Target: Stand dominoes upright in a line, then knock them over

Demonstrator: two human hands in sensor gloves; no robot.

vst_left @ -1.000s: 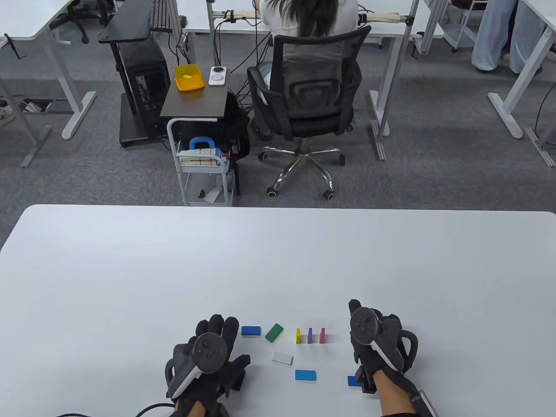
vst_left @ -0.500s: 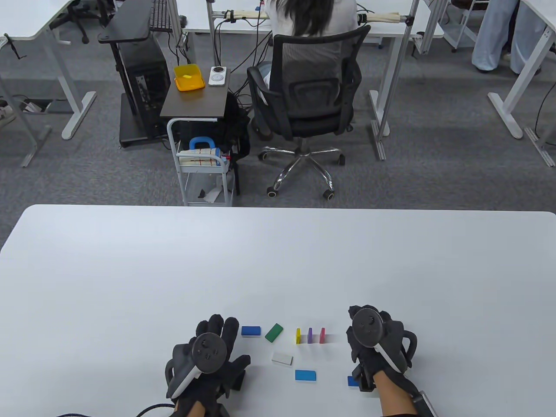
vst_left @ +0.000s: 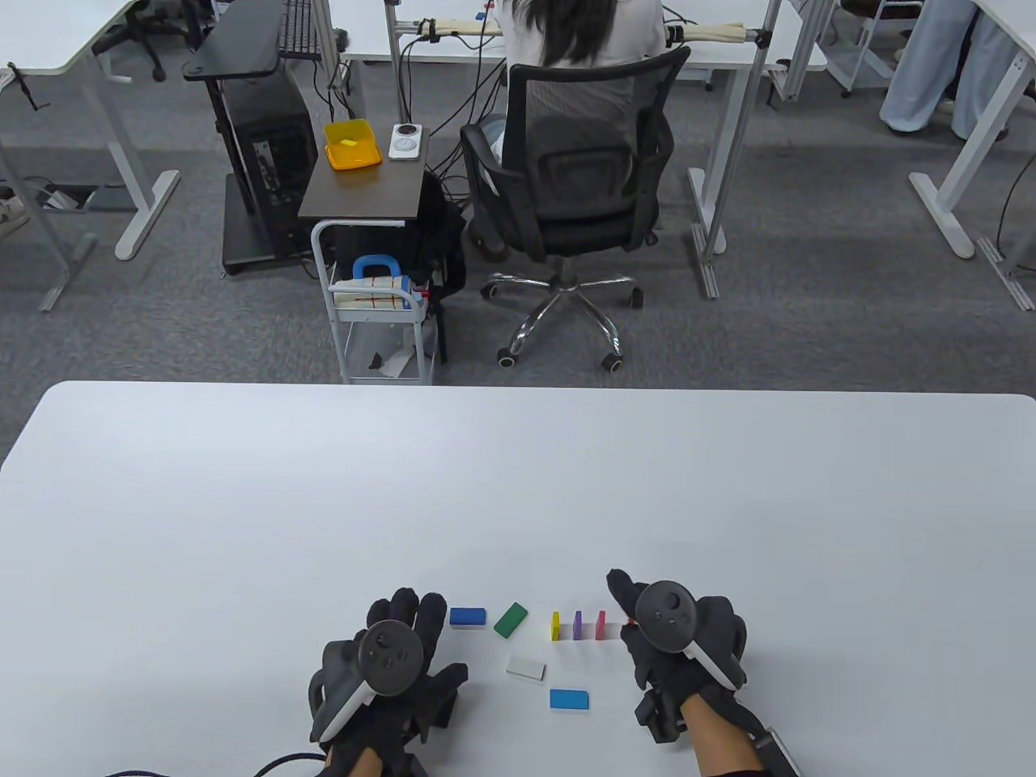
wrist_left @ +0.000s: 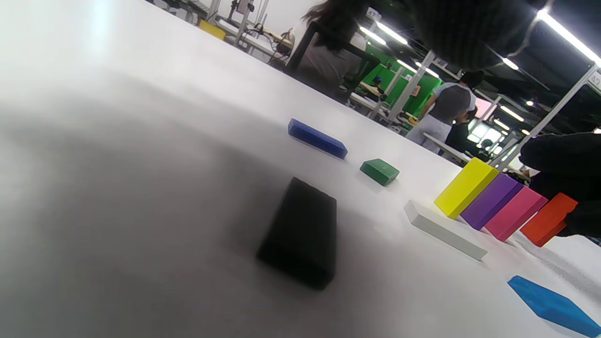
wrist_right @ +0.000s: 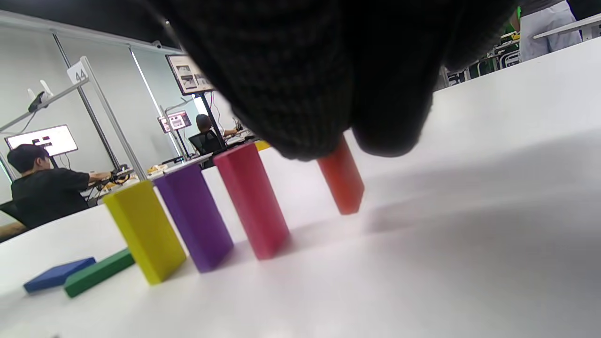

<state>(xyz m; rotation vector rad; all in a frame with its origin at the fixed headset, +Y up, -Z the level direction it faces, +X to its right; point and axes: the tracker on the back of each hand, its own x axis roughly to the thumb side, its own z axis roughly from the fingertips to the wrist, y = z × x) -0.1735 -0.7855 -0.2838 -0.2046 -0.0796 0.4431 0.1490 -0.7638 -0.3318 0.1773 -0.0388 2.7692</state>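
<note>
Orange rectangular domino block (wrist_right: 342, 180), pinched at its top by the right hand (vst_left: 676, 647), stands beside the pink block (wrist_right: 251, 202) near the white worktop's (vst_left: 518, 486) front edge; light, stiff, easily toppled. Left hand (vst_left: 388, 680) rests flat, fingers relaxed.

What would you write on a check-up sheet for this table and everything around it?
Surface: white table, bare beyond the dominoes.
Job's things: yellow, purple and pink dominoes upright in a line; orange domino being placed next to pink; five lie flat.
Clutter: black block by the left hand.
Grips: right hand pinches the orange domino; left hand rests open.
Cables: one at the left wrist.
Surroundings: office chair, trolley, desks.
</note>
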